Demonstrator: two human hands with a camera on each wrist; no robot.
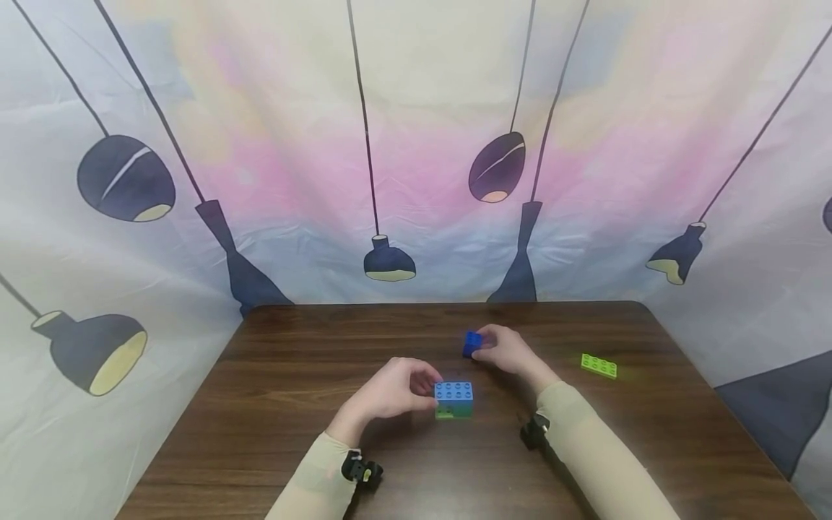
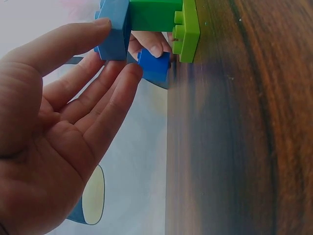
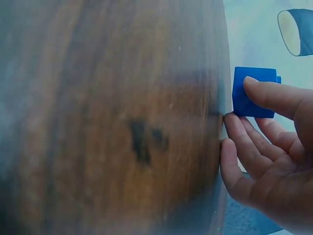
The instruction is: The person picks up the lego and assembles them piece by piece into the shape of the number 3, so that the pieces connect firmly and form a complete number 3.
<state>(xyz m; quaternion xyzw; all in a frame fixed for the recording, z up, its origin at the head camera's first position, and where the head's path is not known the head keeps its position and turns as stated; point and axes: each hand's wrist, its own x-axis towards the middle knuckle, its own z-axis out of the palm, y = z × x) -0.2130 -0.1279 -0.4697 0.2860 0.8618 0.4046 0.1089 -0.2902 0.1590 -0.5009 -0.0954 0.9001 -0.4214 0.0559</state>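
Note:
Near the middle of the table stands a small stack of toy building bricks: a light blue brick on top, a green brick under it and a lime plate with studs at the bottom. My left hand pinches the light blue brick by its left end, thumb on the near side and fingers on the far side. Farther back, my right hand holds a small dark blue brick between thumb and fingers, close to the tabletop. Whether that brick touches the table I cannot tell.
A separate lime plate with studs lies on the right of the brown wooden table. Behind the table hangs a cloth printed with lamps. A small black camera sits on the left wrist, another on the right.

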